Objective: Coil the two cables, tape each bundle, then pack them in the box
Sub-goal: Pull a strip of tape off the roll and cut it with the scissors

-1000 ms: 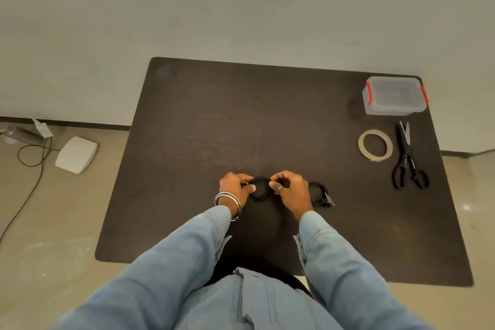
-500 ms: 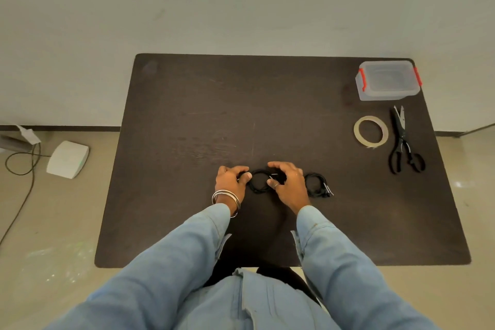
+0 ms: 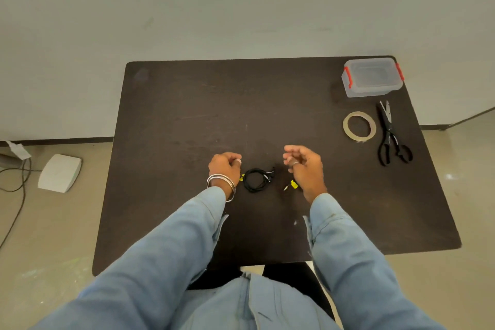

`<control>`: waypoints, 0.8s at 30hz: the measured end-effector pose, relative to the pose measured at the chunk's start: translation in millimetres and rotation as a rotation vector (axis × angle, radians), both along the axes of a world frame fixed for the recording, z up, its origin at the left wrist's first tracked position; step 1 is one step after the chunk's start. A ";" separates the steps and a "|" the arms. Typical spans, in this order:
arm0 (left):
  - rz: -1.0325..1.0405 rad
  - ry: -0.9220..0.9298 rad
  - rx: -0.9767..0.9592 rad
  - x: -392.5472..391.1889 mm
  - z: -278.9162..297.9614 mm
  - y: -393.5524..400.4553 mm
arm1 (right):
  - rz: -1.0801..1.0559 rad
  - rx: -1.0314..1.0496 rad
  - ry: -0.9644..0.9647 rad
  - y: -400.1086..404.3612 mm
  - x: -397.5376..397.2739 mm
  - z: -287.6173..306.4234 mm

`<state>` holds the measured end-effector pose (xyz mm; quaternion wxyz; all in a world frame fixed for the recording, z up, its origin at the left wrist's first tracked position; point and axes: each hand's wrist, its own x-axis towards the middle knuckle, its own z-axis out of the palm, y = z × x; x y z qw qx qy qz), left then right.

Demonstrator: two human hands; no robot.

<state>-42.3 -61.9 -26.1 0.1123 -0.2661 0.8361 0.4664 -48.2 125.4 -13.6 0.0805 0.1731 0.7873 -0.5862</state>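
Note:
A small coil of black cable (image 3: 256, 179) lies on the dark table (image 3: 187, 120) between my hands, with a yellow tag at its left side. My left hand (image 3: 225, 167) rests just left of the coil, fingers curled shut and holding nothing. My right hand (image 3: 304, 166) hovers to the right of the coil, fingers loosely apart and empty. Under it shows a yellow tag and plug (image 3: 292, 185) of the second cable; the rest of that cable is hidden by the hand. The clear plastic box (image 3: 372, 88) with red latches stands at the far right corner, lid on.
A roll of beige tape (image 3: 359, 126) and black scissors (image 3: 391, 139) lie on the right side of the table, in front of the box. On the floor to the left are a white device (image 3: 60, 173) and loose wires (image 3: 16, 185).
Both hands have let go of the black coil and moved apart; it now lies on the table. The view has shifted slightly.

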 end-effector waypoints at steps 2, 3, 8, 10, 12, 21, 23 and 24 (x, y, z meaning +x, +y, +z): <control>0.004 0.033 0.022 -12.4 9.4 10.9 | -0.029 -0.047 -0.004 20.5 -7.8 10.1; 0.004 0.042 0.034 -18.9 13.1 18.3 | -0.043 -0.048 0.003 33.5 -11.1 13.5; 0.006 0.057 0.098 -44.2 20.4 71.8 | -0.206 0.099 -0.016 117.3 -30.5 10.4; 0.001 0.055 0.108 -48.5 21.5 102.2 | -0.240 0.235 -0.018 154.6 -37.9 7.8; -0.016 0.032 0.127 -51.0 19.8 137.3 | -0.192 0.388 -0.013 189.6 -44.8 7.3; -0.177 -0.079 0.121 -61.1 10.2 255.2 | 0.621 0.955 0.054 265.9 -99.6 -13.9; -0.190 -0.091 0.085 -64.9 9.6 265.5 | 0.655 0.983 0.072 266.3 -104.1 -15.0; -0.203 -0.096 0.063 -67.1 9.4 269.6 | 0.640 0.981 0.086 266.4 -105.3 -15.2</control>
